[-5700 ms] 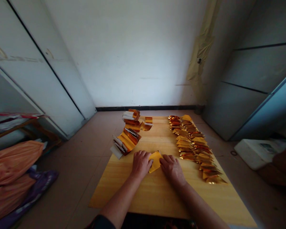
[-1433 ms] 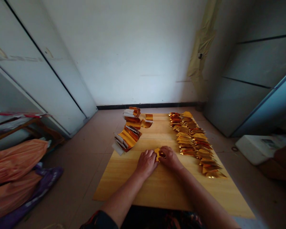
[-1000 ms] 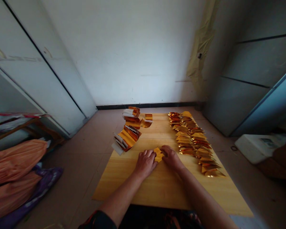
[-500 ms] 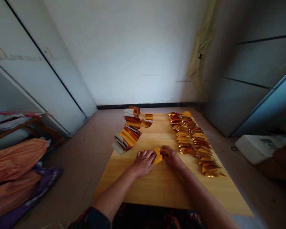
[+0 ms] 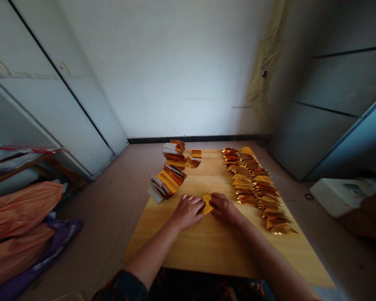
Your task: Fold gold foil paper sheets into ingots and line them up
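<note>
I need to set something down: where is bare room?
Bare table shows between the loose sheets and folded papers, and between the left hand and table's left edge. Crowded: far corners, and around the paper between left and right hand.

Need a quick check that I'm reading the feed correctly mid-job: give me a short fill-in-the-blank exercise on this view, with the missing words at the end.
1. The paper lies between the left hand and the right hand; the one nearer the folded pieces is the ____ hand.
2. In the picture, the loose sheets lie to the ____ of the folded pieces.
3. The baseboard under the white wall is coloured ____.

Missing words: right; left; black.
</note>
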